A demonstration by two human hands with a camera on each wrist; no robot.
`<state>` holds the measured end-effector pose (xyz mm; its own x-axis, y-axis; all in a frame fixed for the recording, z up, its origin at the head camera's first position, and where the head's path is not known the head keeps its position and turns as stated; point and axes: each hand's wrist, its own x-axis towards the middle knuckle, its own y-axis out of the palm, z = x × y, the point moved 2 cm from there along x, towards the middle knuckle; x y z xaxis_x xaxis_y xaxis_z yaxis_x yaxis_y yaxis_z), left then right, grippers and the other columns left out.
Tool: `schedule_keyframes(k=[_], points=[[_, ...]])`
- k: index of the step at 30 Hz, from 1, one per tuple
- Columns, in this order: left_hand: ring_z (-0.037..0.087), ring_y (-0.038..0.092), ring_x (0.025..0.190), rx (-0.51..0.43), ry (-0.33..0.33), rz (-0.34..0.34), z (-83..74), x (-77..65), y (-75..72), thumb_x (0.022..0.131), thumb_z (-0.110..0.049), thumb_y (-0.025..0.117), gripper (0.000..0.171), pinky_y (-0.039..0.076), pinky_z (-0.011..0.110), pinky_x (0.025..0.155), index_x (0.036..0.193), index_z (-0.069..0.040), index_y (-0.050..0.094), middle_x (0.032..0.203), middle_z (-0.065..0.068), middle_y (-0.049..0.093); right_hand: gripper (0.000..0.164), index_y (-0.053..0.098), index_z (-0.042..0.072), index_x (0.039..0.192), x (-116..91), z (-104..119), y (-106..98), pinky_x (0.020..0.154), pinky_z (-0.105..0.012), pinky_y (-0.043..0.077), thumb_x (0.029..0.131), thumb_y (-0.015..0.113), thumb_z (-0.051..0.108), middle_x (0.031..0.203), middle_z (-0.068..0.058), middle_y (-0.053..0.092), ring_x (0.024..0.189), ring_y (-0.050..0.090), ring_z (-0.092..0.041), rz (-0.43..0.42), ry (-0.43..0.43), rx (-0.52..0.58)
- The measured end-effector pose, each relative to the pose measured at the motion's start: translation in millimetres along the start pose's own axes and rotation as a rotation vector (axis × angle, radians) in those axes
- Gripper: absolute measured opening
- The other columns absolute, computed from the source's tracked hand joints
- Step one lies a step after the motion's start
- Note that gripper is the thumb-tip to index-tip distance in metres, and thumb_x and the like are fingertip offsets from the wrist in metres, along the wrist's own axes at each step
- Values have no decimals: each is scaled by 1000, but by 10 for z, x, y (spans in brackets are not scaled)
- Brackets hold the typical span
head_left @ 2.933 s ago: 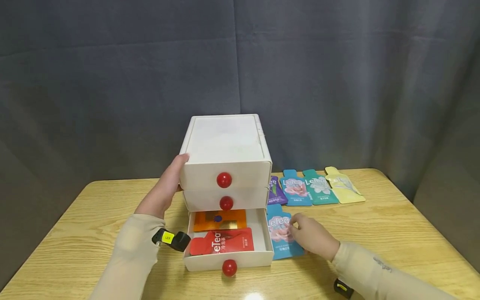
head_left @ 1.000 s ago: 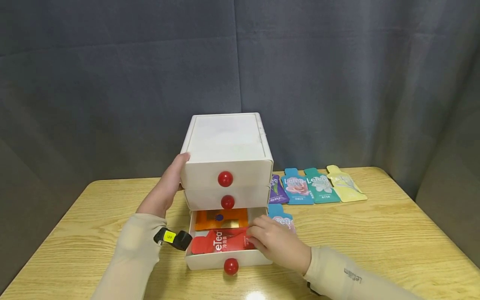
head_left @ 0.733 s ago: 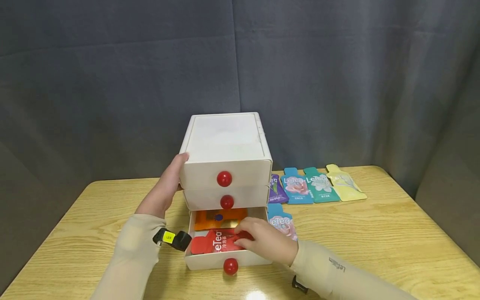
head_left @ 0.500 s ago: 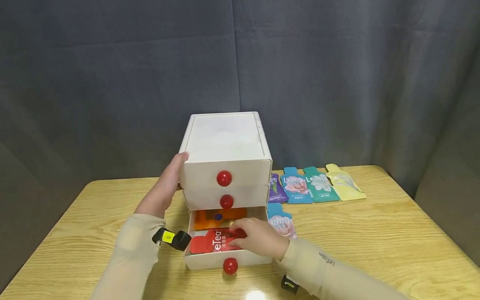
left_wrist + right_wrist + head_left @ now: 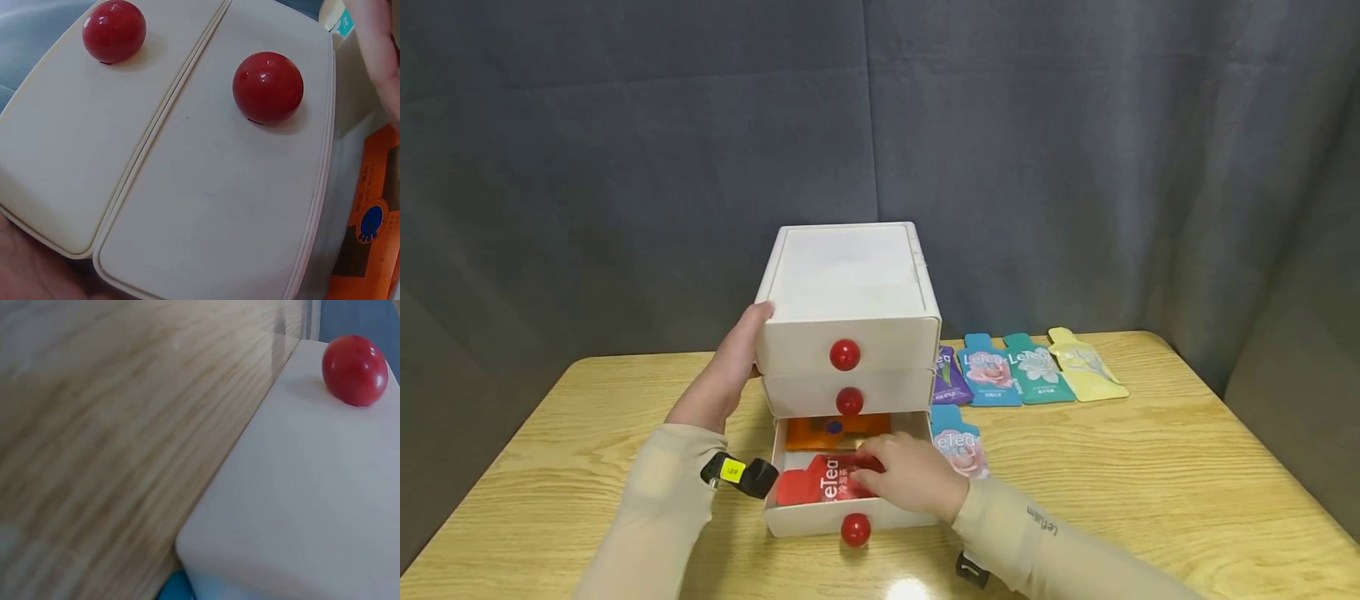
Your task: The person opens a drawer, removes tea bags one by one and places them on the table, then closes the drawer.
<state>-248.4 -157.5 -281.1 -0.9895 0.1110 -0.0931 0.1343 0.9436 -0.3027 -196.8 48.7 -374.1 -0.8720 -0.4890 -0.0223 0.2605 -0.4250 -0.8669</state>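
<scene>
A white drawer cabinet (image 5: 848, 275) with red knobs stands on the table, its bottom drawer (image 5: 808, 521) pulled out. My left hand (image 5: 724, 375) holds the cabinet's left side, thumb at the top edge; its other fingers are mostly hidden. Inside the drawer, a red tea pouch (image 5: 820, 483) lies at the front and an orange pouch (image 5: 835, 432) behind it. My right hand (image 5: 917, 477) reaches over the drawer's right wall, thumb and fingers pinching the right end of the red pouch, which they partly cover. A blue pouch (image 5: 958, 446) beside the drawer is half hidden by this hand.
Behind the blue pouch, to the cabinet's right, lie a purple pouch (image 5: 951, 379), another blue pouch (image 5: 989, 375), a green pouch (image 5: 1040, 375) and a yellow pouch (image 5: 1086, 371) in a row. A grey curtain (image 5: 1037, 167) hangs behind the wooden table (image 5: 1112, 467).
My right hand has left the blue pouch beside the drawer and moved left into the drawer, onto the red pouch. My left hand keeps its place on the cabinet.
</scene>
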Motion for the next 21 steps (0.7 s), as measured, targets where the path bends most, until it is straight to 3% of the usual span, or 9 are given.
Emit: schedule_keyframes(k=[4,9,15,21], points=[[35,21,136,1,-1,1,-8,-2,1,96,-57,15,75,17,55,110,151,-7,21,149,20,23,33,66,6,116,-18,-25,0,91,-45,46,89,69,25,112,-6,65,103,56,-23,-72,-12,83],[35,21,136,-10,4,4,-20,-6,9,96,-57,16,75,17,55,110,151,-7,21,149,19,23,29,65,2,113,-39,-53,-8,88,-42,48,87,73,13,103,-5,63,95,57,-21,-167,-67,169],[35,21,136,-18,10,1,-18,-7,6,96,-56,15,75,16,55,110,151,-6,20,149,20,23,19,70,5,104,-51,-53,-21,86,-41,49,87,72,14,103,-5,69,93,60,-21,-154,-102,190],[35,20,136,-12,2,4,-15,-17,7,96,-57,15,75,16,55,110,152,-6,20,150,20,22,5,70,11,94,-65,-46,-26,78,-35,49,89,71,13,92,-1,69,83,58,-16,-128,-104,193]])
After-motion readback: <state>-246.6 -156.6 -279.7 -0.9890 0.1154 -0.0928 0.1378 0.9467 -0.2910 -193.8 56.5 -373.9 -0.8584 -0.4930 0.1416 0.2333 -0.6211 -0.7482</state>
